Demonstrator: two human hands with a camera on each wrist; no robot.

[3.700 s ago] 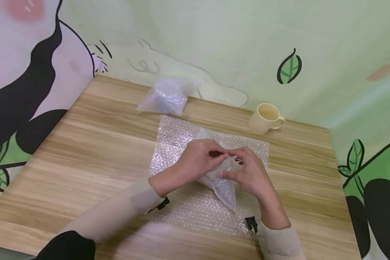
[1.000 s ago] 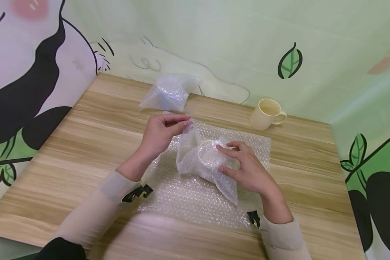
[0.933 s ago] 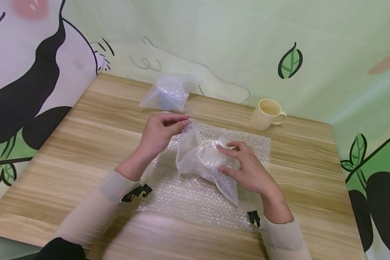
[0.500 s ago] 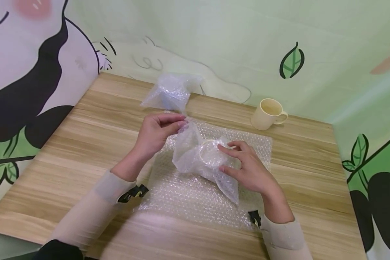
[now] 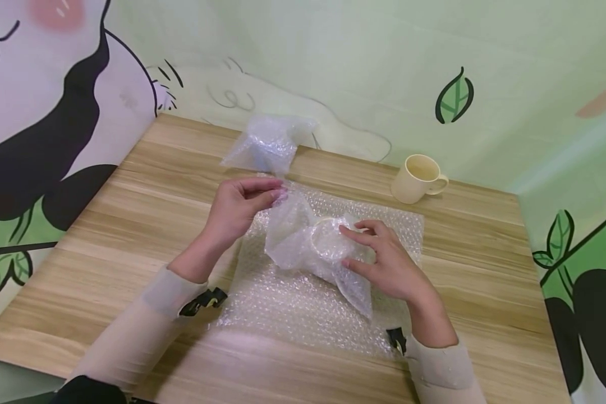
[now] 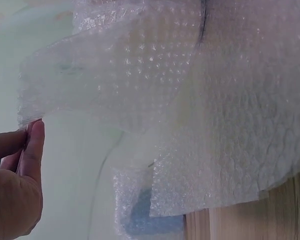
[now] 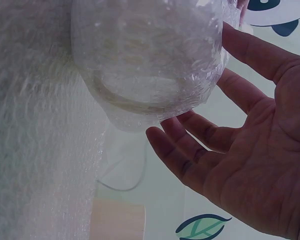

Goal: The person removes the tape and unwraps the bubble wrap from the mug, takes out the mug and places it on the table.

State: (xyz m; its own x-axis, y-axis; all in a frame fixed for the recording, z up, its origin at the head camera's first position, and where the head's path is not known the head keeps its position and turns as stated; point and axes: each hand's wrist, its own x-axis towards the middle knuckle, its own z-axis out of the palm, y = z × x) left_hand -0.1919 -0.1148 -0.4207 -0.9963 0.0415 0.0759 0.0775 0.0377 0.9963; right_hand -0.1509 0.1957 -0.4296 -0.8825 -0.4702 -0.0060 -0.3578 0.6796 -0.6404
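On a flat sheet of bubble wrap (image 5: 272,308) lies a round-rimmed, cup-like thing (image 5: 329,240) partly covered in bubble wrap; a pale yellowish rim shows through. My left hand (image 5: 234,210) pinches a raised corner of the wrap (image 5: 290,227) between thumb and fingers, left of the cup. In the left wrist view that corner (image 6: 80,85) stretches from the fingertips. My right hand (image 5: 386,258) holds the wrapped cup from its right side, thumb on the near side and fingers spread over its end. In the right wrist view the fingers bend lightly round the wrapped cup (image 7: 150,65).
A pale yellow mug (image 5: 416,179) stands upright at the back right, handle to the right. Another bubble-wrapped bundle (image 5: 267,143), bluish inside, sits by the back edge. The wooden table (image 5: 146,224) meets a printed wall (image 5: 333,67) behind.
Earlier both hands were together over the wrap. My left hand then went left, drawing the corner out and uncovering the rim, and has since shifted slightly further left. The right hand stays on the cup.
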